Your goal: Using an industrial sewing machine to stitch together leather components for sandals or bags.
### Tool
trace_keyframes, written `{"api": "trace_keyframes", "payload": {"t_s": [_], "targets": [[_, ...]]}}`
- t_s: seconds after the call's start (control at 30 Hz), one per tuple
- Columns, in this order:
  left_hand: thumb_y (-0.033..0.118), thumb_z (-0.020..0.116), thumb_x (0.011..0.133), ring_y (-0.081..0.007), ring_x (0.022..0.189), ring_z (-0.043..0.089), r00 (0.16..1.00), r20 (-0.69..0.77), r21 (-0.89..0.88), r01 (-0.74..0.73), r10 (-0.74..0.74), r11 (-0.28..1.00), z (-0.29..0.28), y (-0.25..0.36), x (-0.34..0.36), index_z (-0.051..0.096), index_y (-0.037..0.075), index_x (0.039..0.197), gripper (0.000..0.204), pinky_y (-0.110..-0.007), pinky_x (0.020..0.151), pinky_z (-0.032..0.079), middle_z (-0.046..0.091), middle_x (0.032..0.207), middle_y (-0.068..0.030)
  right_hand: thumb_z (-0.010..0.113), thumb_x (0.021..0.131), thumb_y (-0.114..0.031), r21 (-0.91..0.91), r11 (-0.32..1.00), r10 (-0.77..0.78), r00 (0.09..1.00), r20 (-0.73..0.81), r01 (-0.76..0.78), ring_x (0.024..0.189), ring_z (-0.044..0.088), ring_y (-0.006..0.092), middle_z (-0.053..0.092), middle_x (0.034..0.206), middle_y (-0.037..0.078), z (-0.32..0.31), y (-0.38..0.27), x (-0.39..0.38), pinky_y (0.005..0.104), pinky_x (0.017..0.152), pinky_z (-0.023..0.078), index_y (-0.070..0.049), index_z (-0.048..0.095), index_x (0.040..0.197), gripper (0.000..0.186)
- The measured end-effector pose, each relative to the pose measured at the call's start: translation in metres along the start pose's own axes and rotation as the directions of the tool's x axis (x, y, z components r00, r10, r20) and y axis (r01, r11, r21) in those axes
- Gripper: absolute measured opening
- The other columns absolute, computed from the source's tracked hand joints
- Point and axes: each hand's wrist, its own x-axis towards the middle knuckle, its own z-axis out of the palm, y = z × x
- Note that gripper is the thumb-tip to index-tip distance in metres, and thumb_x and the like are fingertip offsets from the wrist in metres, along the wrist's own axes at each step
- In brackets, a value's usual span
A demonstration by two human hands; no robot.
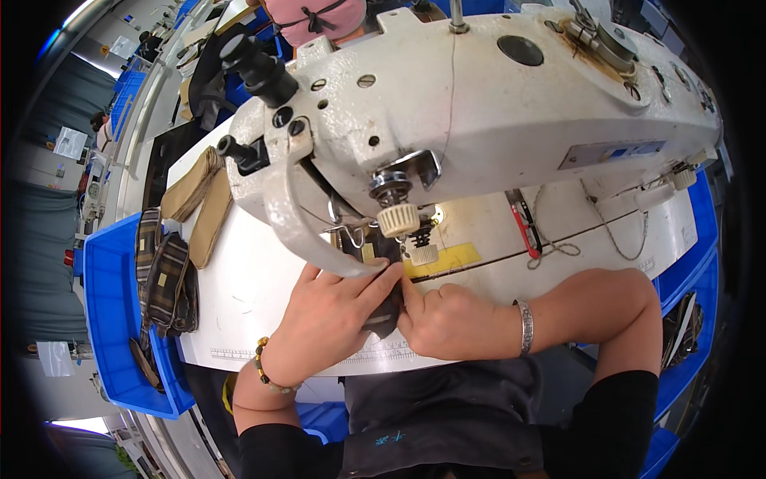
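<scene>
A dark fabric piece (383, 319) lies on the bed of a white sewing machine (495, 96), running in under the needle area, where machine parts partly hide it. On the fabric's left side, my left hand (331, 315) presses with fingers together, the tips close to the presser foot. My right hand (459, 319) is closed at the fabric's right edge, its index finger pointing forward and the other fingers curled. Both hands' fingertips nearly meet at the cloth. A small yellowish patch (368, 252) shows on the fabric near the needle.
Dark striped fabric pieces (171, 279) hang over a blue bin (120, 319) at the left. Tan strips (209, 215) lie beside them on the white table (239, 307). Red-handled thread snips (525, 227) and loose cord (558, 249) lie right of the needle. Another blue bin (702, 319) stands at right.
</scene>
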Motion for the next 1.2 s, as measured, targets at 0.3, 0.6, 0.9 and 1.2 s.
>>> {"api": "trace_keyframes", "payload": {"t_s": [0.3, 0.6, 0.9, 1.2], "targets": [[0.006, 0.068, 0.068, -0.0315, 0.101, 0.065, 0.999, 0.022, -0.076, -0.036, 0.037, 0.996, 0.009, -0.010, 0.003, 0.069, 0.003, 0.115, 0.046, -0.041, 0.088, 0.051, 0.069, 0.118, -0.0096, 0.061, 0.074, -0.017, 0.004, 0.998, -0.057, 0.997, -0.051, 0.057, 0.052, 0.059, 0.0169, 0.068, 0.080, 0.031, -0.002, -0.004, -0.001, 0.0264, 0.041, 0.038, 0.003, 0.065, 0.073, 0.020], [0.006, 0.071, 0.063, -0.0275, 0.094, 0.064, 0.994, -0.061, -0.111, -0.099, 0.093, 0.989, 0.016, -0.012, 0.003, 0.069, 0.003, 0.114, 0.051, -0.037, 0.084, 0.053, 0.070, 0.110, -0.0068, 0.061, 0.067, -0.018, 0.045, 0.992, -0.115, 0.987, -0.114, 0.120, 0.051, 0.052, 0.0174, 0.054, 0.055, 0.009, 0.004, 0.000, -0.001, 0.0272, 0.040, 0.034, -0.002, 0.059, 0.063, 0.017], [0.006, 0.071, 0.064, -0.0256, 0.098, 0.064, 0.995, -0.065, -0.126, -0.082, 0.074, 0.989, 0.018, -0.024, 0.009, 0.070, 0.005, 0.113, 0.049, -0.036, 0.086, 0.051, 0.070, 0.115, -0.0066, 0.061, 0.069, -0.017, -0.065, 0.992, -0.111, 0.990, -0.085, 0.105, 0.052, 0.056, 0.0138, 0.063, 0.068, 0.017, 0.011, 0.007, 0.003, 0.0258, 0.042, 0.037, -0.005, 0.057, 0.065, 0.013], [0.010, 0.078, 0.061, -0.0300, 0.089, 0.066, 0.999, 0.009, -0.155, 0.044, -0.043, 0.987, 0.020, -0.039, 0.021, 0.071, 0.010, 0.115, 0.054, -0.040, 0.077, 0.050, 0.070, 0.107, -0.0077, 0.062, 0.071, -0.015, 0.048, 0.999, 0.004, 0.995, -0.104, 0.001, 0.047, 0.055, 0.0159, 0.054, 0.060, 0.004, 0.017, 0.024, 0.008, 0.0295, 0.041, 0.041, -0.003, 0.061, 0.074, 0.012]]}}
